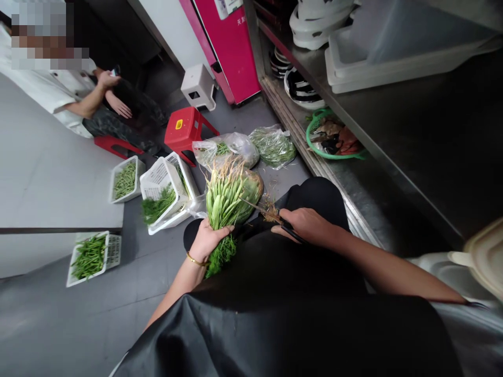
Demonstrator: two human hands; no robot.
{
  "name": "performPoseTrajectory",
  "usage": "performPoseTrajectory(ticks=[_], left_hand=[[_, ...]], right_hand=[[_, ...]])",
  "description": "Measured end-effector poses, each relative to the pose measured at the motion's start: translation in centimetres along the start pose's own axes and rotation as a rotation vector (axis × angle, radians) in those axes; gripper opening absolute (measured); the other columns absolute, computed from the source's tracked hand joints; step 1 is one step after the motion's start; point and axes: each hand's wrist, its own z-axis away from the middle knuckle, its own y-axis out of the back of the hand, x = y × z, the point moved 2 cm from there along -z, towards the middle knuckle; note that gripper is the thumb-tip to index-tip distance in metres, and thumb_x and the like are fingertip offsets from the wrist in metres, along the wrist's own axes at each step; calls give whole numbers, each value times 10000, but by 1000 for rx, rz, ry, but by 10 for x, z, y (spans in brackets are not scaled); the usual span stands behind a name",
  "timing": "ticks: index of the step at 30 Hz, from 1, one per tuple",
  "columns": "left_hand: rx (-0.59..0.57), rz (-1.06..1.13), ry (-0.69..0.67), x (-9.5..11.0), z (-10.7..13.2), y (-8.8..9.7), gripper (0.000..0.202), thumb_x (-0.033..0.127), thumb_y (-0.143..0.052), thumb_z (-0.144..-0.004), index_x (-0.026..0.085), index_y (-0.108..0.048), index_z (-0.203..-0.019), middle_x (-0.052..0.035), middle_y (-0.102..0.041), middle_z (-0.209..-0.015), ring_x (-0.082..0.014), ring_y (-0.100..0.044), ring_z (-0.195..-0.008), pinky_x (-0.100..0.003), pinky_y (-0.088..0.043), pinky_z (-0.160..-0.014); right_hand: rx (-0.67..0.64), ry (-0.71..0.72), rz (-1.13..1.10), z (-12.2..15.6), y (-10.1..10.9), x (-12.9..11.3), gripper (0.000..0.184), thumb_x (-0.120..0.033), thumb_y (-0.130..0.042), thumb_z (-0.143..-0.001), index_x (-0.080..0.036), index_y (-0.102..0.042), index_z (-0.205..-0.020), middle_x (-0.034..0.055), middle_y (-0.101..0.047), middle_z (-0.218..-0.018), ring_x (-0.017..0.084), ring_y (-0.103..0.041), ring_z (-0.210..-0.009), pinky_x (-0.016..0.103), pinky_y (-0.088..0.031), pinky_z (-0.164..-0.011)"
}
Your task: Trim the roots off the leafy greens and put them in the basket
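Herb bundle [225, 201] clasped in my left hand [211, 240], roots [228, 168] up, leafy end by far edge of apron [314, 330]. My right hand [301, 225] grips scissors [261, 209], tips near stems. Likely root trimming; next cut calls for blades at roots.

Toward 12 o'clock, white Chinese lettering [241, 21] stood near the right edge of the bright pink upright cabinet [236, 60]. Its first character read "天"; what followed was too small and blurred to make out. Just to the lettering's left, toward the 12 o'clock edge of the view, a pale sheet [228, 7] on the same cabinet bore printing that could not be read. At 10 o'clock, the red plastic stool [187, 133] carried a yellow label [179, 124] on its top, its small mark likewise illegible.
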Motion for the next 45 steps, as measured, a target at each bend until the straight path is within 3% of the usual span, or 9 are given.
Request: performPoseTrajectory(ticks=[14, 22, 28, 36, 39, 42, 45], left_hand=[[-32, -89, -73, 5, 5, -2, 312, 270, -737, -582, 127, -617, -832, -77, -705, -876, -202, -654, -789, -333, -530, -804], [-13, -84, -73, 5, 5, -2, 329, 265, -751, -559, 137, -616, -831, -59, -702, -834, -196, -651, -752, -316, -535, -763], [-57, 45, 31, 10, 9, 0, 342, 255, -779, -541, 126, -647, -829, -51, -709, -792, -177, -646, -683, -296, -540, -696], [-85, 66, 28, 17, 10, -6, 305, 241, -790, -503, 129, -659, -755, -48, -705, -737, -176, -634, -651, -305, -542, -689], [-71, 55, 21, 15, 10, -6, 304, 247, -787, -508, 132, -658, -758, -45, -700, -730, -174, -629, -648, -304, -538, -683], [-51, 55, 14, 10, 10, -3, 320, 254, -786, -511, 131, -658, -777, -49, -702, -757, -181, -634, -670, -308, -535, -689], [-39, 60, 24, 6, 10, -1, 323, 263, -785, -516, 130, -652, -778, -48, -700, -753, -185, -638, -673, -314, -534, -691]], right_hand=[[-73, -43, 31, -3, 15, -3, 536, -609, -257, -908, -143, -512, -983, 135, -691, -832, 296, -669, -804, 328, -400, -630], [-61, -48, 25, -6, 13, -1, 573, -645, -263, -888, -146, -532, -970, 136, -691, -801, 290, -669, -794, 311, -382, -610], [13, -20, -52, -4, 2, -4, 482, -607, -327, -898, -169, -525, -931, 100, -694, -790, 252, -668, -776, 278, -343, -591], [31, -29, -94, -12, -3, -16, 446, -578, -346, -896, -165, -509, -935, 115, -688, -798, 254, -661, -743, 288, -361, -600], [76, -41, -251, -14, 1, -18, 379, -542, -400, -879, -184, -512, -821, 75, -663, -740, 222, -646, -722, 273, -379, -604], [100, -78, -618, -8, 8, -13, 356, -502, -365, -885, -208, -450, -704, -3, -580, -623, 153, -601, -608, 239, -390, -559], [-13, -144, -882, 1, 7, -5, 335, -491, -311, -895, -221, -421, -730, -55, -482, -520, 120, -520, -451, 232, -380, -478]])
